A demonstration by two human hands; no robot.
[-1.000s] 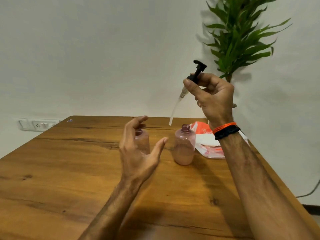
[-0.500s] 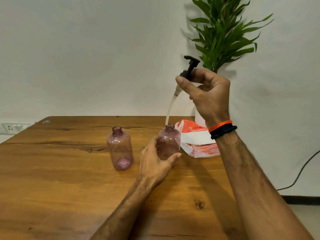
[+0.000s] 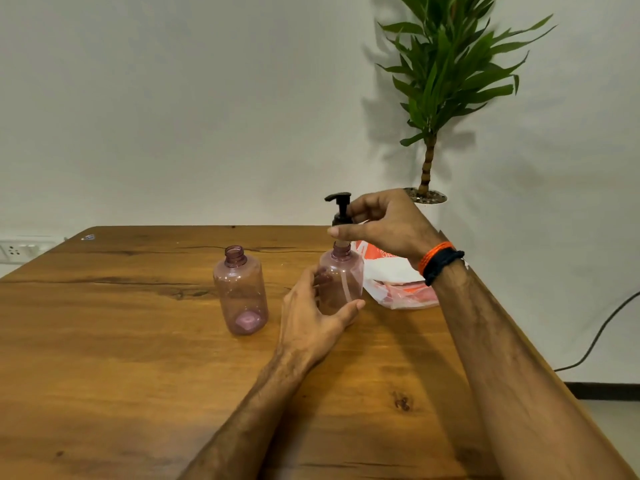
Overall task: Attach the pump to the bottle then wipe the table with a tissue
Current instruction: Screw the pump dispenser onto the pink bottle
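Observation:
Two clear pink bottles stand upright on the wooden table [image 3: 121, 358]. My left hand [image 3: 311, 317] is wrapped around the right bottle [image 3: 343, 282], holding it near its base. My right hand [image 3: 384, 226] pinches the black pump [image 3: 341, 207] by its collar, just above that bottle's neck. The pump's tube runs down inside the bottle. A small gap shows between the collar and the neck. The left bottle [image 3: 240, 292] stands open, apart from both hands.
An orange and white tissue packet [image 3: 394, 282] lies right behind the held bottle, near the table's right edge. A potted plant [image 3: 446, 81] stands at the back right against the wall. A wall socket [image 3: 15, 251] is at far left, a black cable [image 3: 599, 334] at right.
My left hand moved from the air to grip the right bottle. My right hand lowered the pump, and its tube went down into the bottle's neck.

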